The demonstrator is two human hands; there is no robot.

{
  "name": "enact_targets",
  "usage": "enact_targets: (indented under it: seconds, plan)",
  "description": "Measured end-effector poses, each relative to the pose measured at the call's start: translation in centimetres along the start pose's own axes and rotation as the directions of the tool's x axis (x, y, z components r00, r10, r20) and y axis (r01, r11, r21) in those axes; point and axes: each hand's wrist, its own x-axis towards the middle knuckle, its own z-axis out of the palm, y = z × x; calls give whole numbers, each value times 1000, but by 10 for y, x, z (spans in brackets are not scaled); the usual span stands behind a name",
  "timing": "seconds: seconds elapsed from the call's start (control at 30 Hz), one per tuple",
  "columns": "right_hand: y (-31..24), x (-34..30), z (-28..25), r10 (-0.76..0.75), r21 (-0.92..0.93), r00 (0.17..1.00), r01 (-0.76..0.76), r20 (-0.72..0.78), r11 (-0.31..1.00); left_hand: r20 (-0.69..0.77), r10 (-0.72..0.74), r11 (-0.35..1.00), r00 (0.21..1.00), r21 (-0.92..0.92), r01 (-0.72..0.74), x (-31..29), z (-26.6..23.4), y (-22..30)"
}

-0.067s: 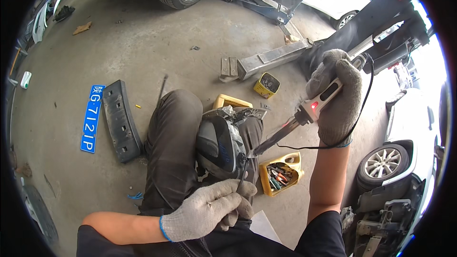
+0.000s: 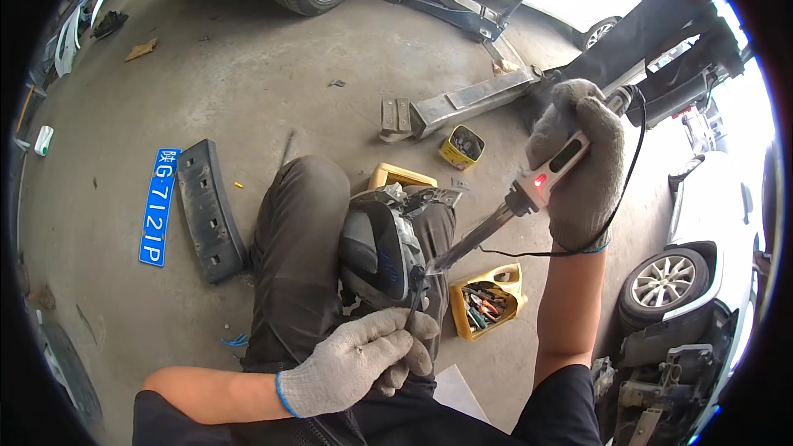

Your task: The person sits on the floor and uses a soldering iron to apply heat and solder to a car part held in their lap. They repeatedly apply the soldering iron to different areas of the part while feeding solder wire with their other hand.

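A dark grey and black car part (image 2: 376, 252), with a rounded shell like a lamp or mirror housing, rests across my lap between the thighs. My right hand (image 2: 588, 161), in a grey knitted glove, is closed around a white-handled electric hot tool (image 2: 543, 178) with a glowing red light and a black cord. Its long metal barrel slants down so the tip meets the part's right edge. In my left hand (image 2: 363, 355), also gloved, a thin dark rod (image 2: 415, 306) is pinched between thumb and fingers. The rod's upper end reaches the spot by the hot tip.
Right of my leg lies a cut yellow jug (image 2: 468, 326) of hand tools. A yellow tin (image 2: 463, 147) stands ahead, before a metal lift arm (image 2: 475, 101). On the left floor lie a blue number plate (image 2: 160, 206) and a black plastic bracket (image 2: 211, 211). Cars stand ahead and right.
My right hand and the hot tool have shifted slightly left. The rod and my left fingertips have also moved a little left.
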Motion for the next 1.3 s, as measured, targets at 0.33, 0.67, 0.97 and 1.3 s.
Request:
enact_targets:
  seconds: [0.33,0.67,0.97,1.3]
  plan:
    - [1,3,18,45,-51,992,-39,119,998,36,-45,994,998,-98,48,8,-7,-6]
    - [-11,2,42,22,-141,970,13,241,990,37,-56,976,998,-209,62,5,-4,-1]
    - [-12,5,51,14,-19,946,-8,323,1000,89,-109,924,990,-358,134,11,-5,0]
    - [-13,9,63,19,-76,920,11,390,997,101,-132,914,986,-372,161,12,-6,2]
